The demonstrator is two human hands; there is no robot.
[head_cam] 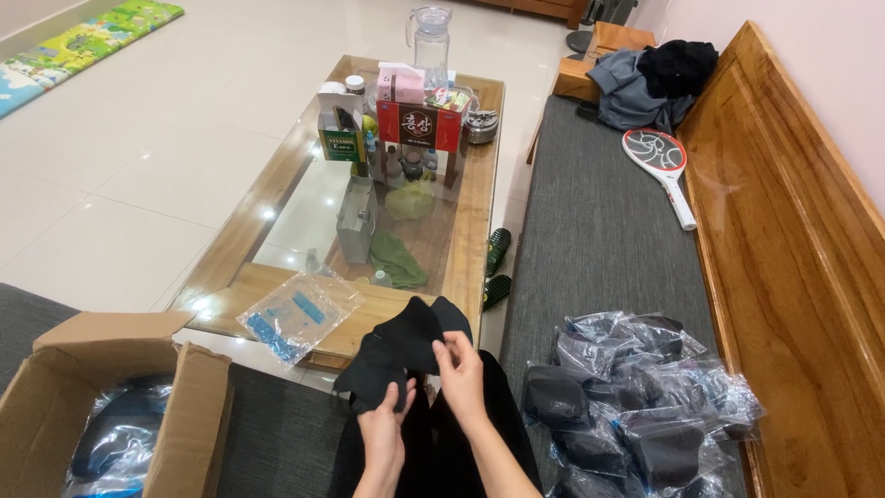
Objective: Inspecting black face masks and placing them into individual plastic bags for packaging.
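From the head view I see my left hand (383, 426) and right hand (461, 373) both pinching a black fabric piece (401, 346), possibly a face mask, over my lap. A pile of bagged black items (636, 415) sits right; an open cardboard box (111, 406) left.

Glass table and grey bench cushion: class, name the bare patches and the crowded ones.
Free: the glass table's left half, beside the boxes; the grey bench cushion between the racket and the bagged pile. Crowded: the table's far end; the near edge holds a clear bag.
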